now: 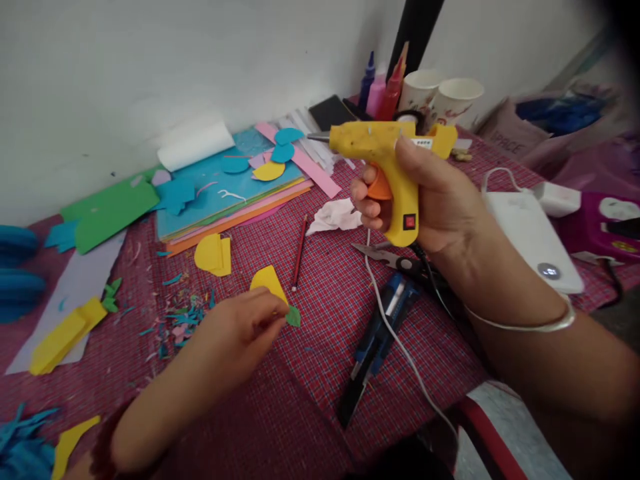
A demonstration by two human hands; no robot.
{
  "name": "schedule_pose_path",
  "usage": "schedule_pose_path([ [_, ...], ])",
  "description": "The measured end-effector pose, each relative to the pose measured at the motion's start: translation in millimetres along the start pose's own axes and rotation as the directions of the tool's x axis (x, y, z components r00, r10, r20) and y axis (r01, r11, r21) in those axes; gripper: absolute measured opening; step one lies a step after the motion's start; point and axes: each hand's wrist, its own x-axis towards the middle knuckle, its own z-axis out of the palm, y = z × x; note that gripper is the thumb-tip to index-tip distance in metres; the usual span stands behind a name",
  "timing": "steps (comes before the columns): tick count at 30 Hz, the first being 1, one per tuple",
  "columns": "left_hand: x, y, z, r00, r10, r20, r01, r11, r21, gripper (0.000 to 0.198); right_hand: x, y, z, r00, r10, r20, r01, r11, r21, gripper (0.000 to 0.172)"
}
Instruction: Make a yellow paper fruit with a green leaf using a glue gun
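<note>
Head view: the right hand point(445, 200) is wrapped round the handle of a yellow glue gun point(405, 180), thumb along the near side and fingers curled by the orange trigger point(380, 185). Cannot tell if the trigger is pressed. The gun is held up off the checked tablecloth point(320, 353), nozzle pointing left; this probably keeps the hot tip away from paper and fingers.

The left hand point(250, 327) is low over the cloth, fingers drawn nearly together beside a yellow paper shape point(267, 280) and a green leaf point(294, 317). Cannot tell whether it grips either; the hand hides the contact. Likely reason for the pose: steadying small, light pieces.

Scissors point(387, 259) and a blue cutter point(395, 313) lie right of the yellow shape, presumably for easy reach. A pencil point(300, 253) lies between the shape and a crumpled tissue point(335, 217).

Writing: the bag point(520, 140) at far right reads roughly "PACE", perhaps cut off. The gun's white sticker point(423, 143) and the power bank's display point(549, 271) are illegible. No brand readable.
</note>
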Motion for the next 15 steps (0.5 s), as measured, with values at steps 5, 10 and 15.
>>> schedule_pose_path([
  [5, 21, 9, -5.0, 0.998, 0.032, -0.050, -0.030, 0.999, 0.037, 0.022, -6, -24, -17, 0.977, -0.209, -0.033, 0.212, 0.961, 0.176, 0.036],
  [10, 126, 34, -16.8, 0.974, 0.187, -0.125, -0.185, 0.982, 0.035, 0.018, 4, -19, -30, 0.971, -0.202, -0.132, 0.226, 0.951, 0.211, 0.028],
  [15, 221, 34, -10.8, 0.975, 0.096, -0.198, -0.105, 0.994, -0.036, 0.012, 14, -6, -29, 0.975, -0.136, -0.175, 0.163, 0.975, 0.149, 0.023],
])
